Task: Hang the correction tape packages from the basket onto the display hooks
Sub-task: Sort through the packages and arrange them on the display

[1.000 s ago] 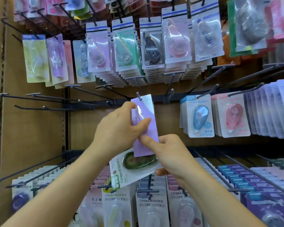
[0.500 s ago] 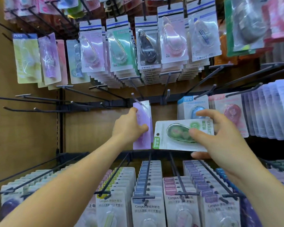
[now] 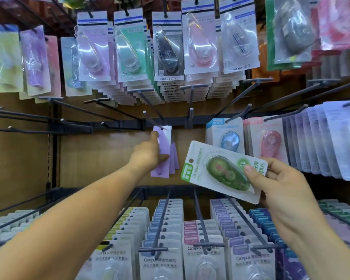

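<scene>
A purple correction tape package hangs on a middle-row display hook, near the back board, with a few more purple packages behind it. My left hand holds it, thumb across its front and index finger up along its left edge. My right hand grips a green Campus correction tape package by its right end. That package is tilted in the air, to the right of and below the purple one. The basket is out of view.
Bare hooks stick out left and right of the purple package. Blue and pink packages hang to the right. Full rows of packages hang above and below.
My left hand has slid the purple package back along the hook towards the board. My right hand has drawn the green package away to the right and tilted it.
</scene>
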A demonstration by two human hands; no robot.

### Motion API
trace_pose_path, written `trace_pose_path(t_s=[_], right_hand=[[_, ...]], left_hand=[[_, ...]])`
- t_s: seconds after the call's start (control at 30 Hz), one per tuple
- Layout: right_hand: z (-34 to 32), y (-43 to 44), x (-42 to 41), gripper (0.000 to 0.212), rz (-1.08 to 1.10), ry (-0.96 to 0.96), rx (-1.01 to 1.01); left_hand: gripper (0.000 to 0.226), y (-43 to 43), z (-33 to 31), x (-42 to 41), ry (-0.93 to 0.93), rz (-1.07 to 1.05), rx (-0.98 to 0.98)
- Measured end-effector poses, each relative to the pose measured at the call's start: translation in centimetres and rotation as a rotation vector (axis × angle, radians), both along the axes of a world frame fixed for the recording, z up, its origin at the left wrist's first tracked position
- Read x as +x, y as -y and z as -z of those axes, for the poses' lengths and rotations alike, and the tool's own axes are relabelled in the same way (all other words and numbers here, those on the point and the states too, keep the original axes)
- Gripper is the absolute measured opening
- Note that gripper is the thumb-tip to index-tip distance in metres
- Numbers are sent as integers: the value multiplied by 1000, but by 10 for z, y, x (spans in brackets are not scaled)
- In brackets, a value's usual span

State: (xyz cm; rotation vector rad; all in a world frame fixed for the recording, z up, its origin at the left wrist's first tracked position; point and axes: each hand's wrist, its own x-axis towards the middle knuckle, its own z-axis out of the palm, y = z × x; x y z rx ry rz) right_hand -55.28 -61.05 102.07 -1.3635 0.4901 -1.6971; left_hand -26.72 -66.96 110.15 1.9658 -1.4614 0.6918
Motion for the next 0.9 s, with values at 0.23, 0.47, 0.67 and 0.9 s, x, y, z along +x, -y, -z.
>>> trace_pose_path(t_s=[0.23, 0.47, 0.67, 0.9], right_hand=[[0, 2, -1, 10, 61, -32, -38], [-1, -2, 11, 20, 17, -249, -3], [-5, -11, 14, 15, -170, -306, 77], [-8, -19, 17, 24, -278, -244, 19]], left_hand=[[38, -67, -5, -31, 115, 130, -20], [27, -113, 8, -73, -522, 1024, -9], [12, -121, 5, -83, -514, 990, -149], [4, -129, -10, -89, -481, 974, -257]])
